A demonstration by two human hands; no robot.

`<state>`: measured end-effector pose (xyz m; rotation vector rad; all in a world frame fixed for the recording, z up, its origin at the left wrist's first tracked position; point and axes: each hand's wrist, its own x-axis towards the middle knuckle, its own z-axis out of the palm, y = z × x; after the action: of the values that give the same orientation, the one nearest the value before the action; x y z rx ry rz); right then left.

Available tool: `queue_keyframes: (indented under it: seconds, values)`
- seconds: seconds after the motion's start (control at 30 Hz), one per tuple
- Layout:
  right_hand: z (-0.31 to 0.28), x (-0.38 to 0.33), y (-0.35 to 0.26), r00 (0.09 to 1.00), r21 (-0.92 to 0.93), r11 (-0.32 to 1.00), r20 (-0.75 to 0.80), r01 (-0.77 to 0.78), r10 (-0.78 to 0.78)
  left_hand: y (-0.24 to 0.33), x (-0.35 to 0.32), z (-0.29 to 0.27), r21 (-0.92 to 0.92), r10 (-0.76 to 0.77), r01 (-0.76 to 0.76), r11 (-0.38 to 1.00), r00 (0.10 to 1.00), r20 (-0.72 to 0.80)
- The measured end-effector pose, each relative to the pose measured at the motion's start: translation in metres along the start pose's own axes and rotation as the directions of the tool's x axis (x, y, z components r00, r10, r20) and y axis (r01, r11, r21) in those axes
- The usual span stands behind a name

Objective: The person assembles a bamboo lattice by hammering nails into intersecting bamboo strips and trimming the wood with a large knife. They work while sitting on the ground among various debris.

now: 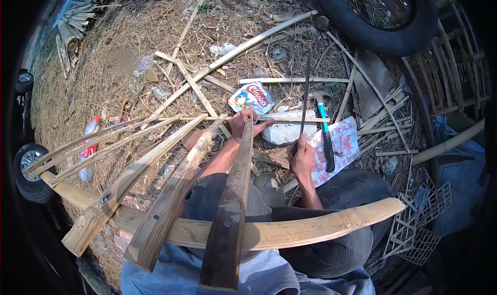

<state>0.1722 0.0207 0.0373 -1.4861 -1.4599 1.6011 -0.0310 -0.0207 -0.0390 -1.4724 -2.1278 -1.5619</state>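
Observation:
My left hand (244,125) is closed around a thin bamboo strip (305,120), part of a frame of bamboo slats. The strip's right end rests across a pale concrete block (284,131). My right hand (302,159) grips a machete (306,88), its long dark blade pointing away from me and seen nearly edge-on, crossing the strip above the block. The frame's wider slats (171,207) fan toward me, joined to a thick bamboo crosspiece (290,232) over my lap. One slat partly hides my left hand.
Beside my right hand, a hammer (326,139) with a green and black handle lies partly on a printed sheet (348,145). A plastic packet (251,98), long bamboo strips (238,50) and a bottle (88,151) lie on dry grass. A tyre (380,44) is at far right.

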Motion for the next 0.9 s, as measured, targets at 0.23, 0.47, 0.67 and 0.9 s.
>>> queue_keyframes:
  seconds: [0.23, 0.47, 0.67, 0.9]
  values:
    - [0.013, 0.003, -0.029, 0.997, 0.02, 0.999, 0.077, -0.034, 0.032, -0.023, -0.009, -0.018, 0.09, -0.122, 0.114, 0.989, 0.988, 0.09]
    - [0.014, 0.003, 0.008, 0.998, -0.191, 0.98, 0.017, -0.048, 0.052, -0.011, -0.004, 0.001, 0.025, -0.07, 0.07, 0.997, 0.998, 0.006]
    - [-0.005, -0.001, -0.06, 0.995, 0.154, 0.986, 0.067, 0.057, -0.068, -0.012, -0.001, -0.017, 0.088, -0.134, 0.126, 0.988, 0.987, 0.09]
    - [-0.006, 0.014, -0.007, 0.977, -0.028, 0.983, 0.103, -0.182, 0.184, -0.006, 0.007, 0.0, 0.01, -0.164, 0.164, 0.986, 0.986, 0.023]
